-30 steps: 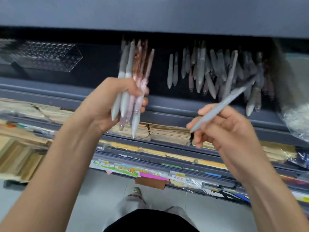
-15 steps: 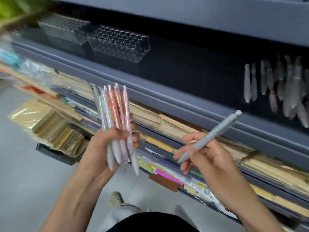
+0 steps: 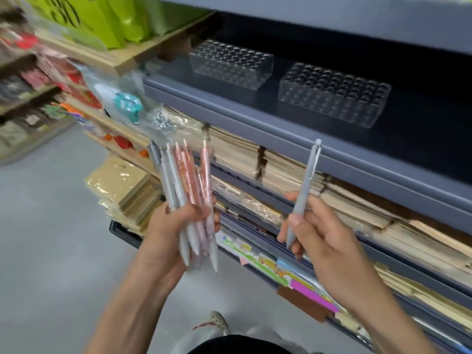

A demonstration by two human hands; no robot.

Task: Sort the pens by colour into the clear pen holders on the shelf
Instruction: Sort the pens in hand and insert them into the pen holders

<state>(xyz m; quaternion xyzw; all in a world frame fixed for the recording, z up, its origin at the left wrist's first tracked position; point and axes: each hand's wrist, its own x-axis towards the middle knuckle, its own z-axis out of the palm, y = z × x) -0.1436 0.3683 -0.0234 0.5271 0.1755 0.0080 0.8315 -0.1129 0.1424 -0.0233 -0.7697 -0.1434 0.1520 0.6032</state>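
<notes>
Nearest, a shoe stands on the grey floor. Above it the left hand is clenched round a bundle of pens, grey ones on the left and pink ones on the right, clicker ends up and tips hanging below the fist. To the right and well apart, the right hand pinches a single grey pen low on its barrel between thumb and fingers. The pen stands nearly upright, clip end up.

Behind the hands lie lower shelves stacked with tan paper packs. Farther up, the dark grey shelf carries two clear holders side by side, the left holder and the right holder. Both show rows of round holes with no pens in them. At the far left, green bags sit on a wooden rack.
</notes>
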